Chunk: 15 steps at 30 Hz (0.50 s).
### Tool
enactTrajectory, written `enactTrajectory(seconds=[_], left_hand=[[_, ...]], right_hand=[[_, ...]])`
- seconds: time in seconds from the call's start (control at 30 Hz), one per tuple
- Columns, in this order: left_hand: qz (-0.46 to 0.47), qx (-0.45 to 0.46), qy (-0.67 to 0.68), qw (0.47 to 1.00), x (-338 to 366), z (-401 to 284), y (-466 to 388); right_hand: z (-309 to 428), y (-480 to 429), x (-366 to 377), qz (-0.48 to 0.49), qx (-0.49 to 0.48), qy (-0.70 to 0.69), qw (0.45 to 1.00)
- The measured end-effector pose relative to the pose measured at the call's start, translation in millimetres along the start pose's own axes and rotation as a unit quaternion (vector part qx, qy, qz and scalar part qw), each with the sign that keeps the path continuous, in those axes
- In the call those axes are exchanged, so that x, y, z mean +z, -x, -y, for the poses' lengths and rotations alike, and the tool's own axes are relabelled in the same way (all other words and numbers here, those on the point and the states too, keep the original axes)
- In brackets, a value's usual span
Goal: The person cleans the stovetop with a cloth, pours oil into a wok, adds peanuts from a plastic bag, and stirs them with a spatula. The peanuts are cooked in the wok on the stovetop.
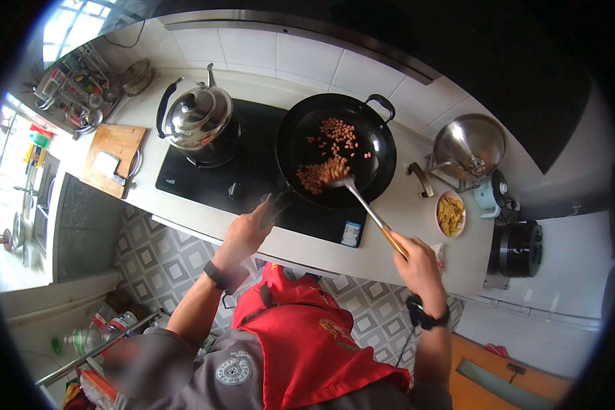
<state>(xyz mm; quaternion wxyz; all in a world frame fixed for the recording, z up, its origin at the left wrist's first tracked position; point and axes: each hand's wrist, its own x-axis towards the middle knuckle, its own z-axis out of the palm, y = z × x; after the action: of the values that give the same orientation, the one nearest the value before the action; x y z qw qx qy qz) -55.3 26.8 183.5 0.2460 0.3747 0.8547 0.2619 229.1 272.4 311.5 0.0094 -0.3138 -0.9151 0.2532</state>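
A black wok (pixel 374 174) stands on the right part of the black cooktop (pixel 256 128), tilted or level I cannot tell. Reddish-brown peanuts (pixel 338 130) lie in it, some spread toward the back and a heap near the front left. My left hand (pixel 243 238) grips the wok's dark long handle (pixel 275 209) at the cooktop's front edge. The wooden handle of a metal spatula (pixel 364 203) is in my right hand (pixel 415 261); its blade touches the peanut heap in the wok. Slight blur lies over the wok handle and my left hand.
Left of the wok stands a steel kettle (pixel 200 120). A cleaver (pixel 107 165) rests on a wooden cutting board (pixel 125 136) farther left. To the right are a pink bowl of yellowish food pieces (pixel 450 212), a steel bowl-shaped vessel (pixel 466 138) and a light-blue electric pot (pixel 484 195). A range hood overhangs the back.
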Motion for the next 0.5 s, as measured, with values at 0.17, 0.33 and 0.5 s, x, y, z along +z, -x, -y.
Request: enactTrajectory(seconds=[0.17, 0.33, 0.5], left_hand=[[-0.01, 0.005, -0.016, 1.0, 1.1, 0.7, 0.1], [-0.007, 0.0, -0.014, 1.0, 2.7, 0.4, -0.1], [0.001, -0.008, -0.005, 1.0, 2.8, 0.9, -0.6]], right_hand=[[-12.6, -77.4, 73.9, -0.137, -0.044, -0.071, 0.987], [-7.8, -106.8, 106.1, -0.16, -0.011, -0.084, 0.983], [0.0, -68.8, 92.6, -0.091, -0.07, -0.085, 0.99]])
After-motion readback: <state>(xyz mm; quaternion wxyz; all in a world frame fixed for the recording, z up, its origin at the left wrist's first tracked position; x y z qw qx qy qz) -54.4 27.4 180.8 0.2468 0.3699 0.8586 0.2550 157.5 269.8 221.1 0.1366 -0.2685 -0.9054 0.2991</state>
